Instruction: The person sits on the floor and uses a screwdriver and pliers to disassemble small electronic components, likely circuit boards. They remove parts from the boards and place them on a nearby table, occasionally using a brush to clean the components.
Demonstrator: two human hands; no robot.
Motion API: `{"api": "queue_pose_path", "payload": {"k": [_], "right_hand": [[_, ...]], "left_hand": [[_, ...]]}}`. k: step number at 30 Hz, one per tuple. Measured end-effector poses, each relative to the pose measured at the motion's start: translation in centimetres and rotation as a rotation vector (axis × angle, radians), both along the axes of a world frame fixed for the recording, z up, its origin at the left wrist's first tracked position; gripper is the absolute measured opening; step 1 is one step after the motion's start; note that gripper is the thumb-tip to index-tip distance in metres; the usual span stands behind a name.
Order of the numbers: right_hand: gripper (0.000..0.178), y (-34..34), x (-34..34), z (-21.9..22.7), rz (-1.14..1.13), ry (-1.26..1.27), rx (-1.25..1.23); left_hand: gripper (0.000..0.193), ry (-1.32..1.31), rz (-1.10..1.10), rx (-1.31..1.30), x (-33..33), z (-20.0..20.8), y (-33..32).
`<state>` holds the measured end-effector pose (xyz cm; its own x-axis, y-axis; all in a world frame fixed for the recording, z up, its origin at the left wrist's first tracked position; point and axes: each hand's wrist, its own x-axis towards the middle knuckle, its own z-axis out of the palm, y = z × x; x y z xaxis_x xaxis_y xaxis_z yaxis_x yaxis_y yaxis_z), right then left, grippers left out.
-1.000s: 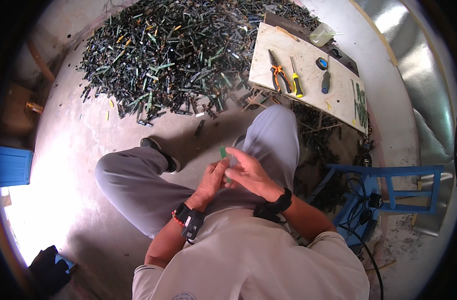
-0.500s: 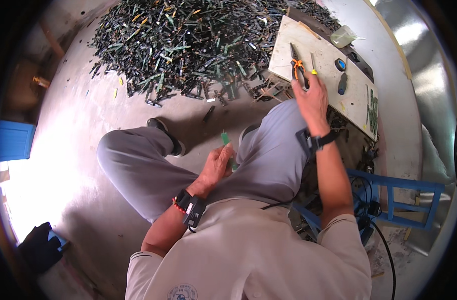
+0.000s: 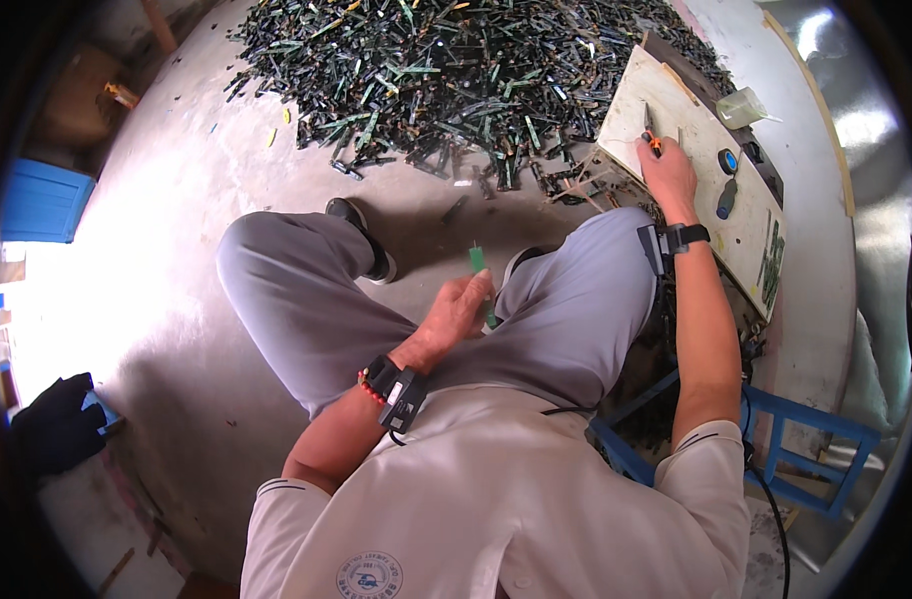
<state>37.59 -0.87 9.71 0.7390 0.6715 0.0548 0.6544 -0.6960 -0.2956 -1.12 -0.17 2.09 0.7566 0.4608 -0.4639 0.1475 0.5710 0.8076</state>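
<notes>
My left hand (image 3: 458, 307) is closed around a narrow green circuit board strip (image 3: 478, 262), held above my lap between my knees. One end of the strip sticks up past my fingers, and a short piece shows below them. At the right, my right hand (image 3: 668, 178) is closed over the orange handles of a pair of pliers (image 3: 655, 143). The pliers lie on a pale work board (image 3: 626, 95), their jaws pointing away from me. My hand hides most of the handles. Beside it, a thin metal shaft (image 3: 680, 136) shows partly.
A large heap of dark and green strips (image 3: 406, 80) covers the floor ahead. The work board carries a blue-centred roll (image 3: 727, 161), a dark-handled screwdriver (image 3: 726, 198) and several green strips (image 3: 772, 262). A clear plastic cup (image 3: 740, 108) stands beyond it. A blue frame (image 3: 810, 449) is at right.
My right hand has come down onto the pliers and closed over their handles. My left hand keeps the green strip. The whole view has shifted a little.
</notes>
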Motion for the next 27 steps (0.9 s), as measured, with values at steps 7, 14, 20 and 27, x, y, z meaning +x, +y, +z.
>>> {"api": "queue_pose_path", "payload": {"k": [7, 14, 20, 27], "right_hand": [[0.052, -5.6, -7.7, 3.4, -0.002, 1.661, 0.81], [0.069, -10.5, -16.6, -0.6, 0.102, 2.203, 0.941], [0.069, -10.4, -17.2, -0.4, 0.126, 2.171, 0.751], [0.057, -10.4, -18.8, 2.1, 0.149, 1.304, 0.083]], "left_hand": [[0.05, 0.033, 0.01, 0.028, 0.2, -0.3, -0.2], [0.049, 0.007, -0.075, 0.023, 0.6, -0.3, -0.1], [0.048, 0.024, -0.11, 0.025, 0.8, -0.3, 0.0], [0.041, 0.02, -0.11, -0.037, 0.4, -0.2, 0.3]]}}
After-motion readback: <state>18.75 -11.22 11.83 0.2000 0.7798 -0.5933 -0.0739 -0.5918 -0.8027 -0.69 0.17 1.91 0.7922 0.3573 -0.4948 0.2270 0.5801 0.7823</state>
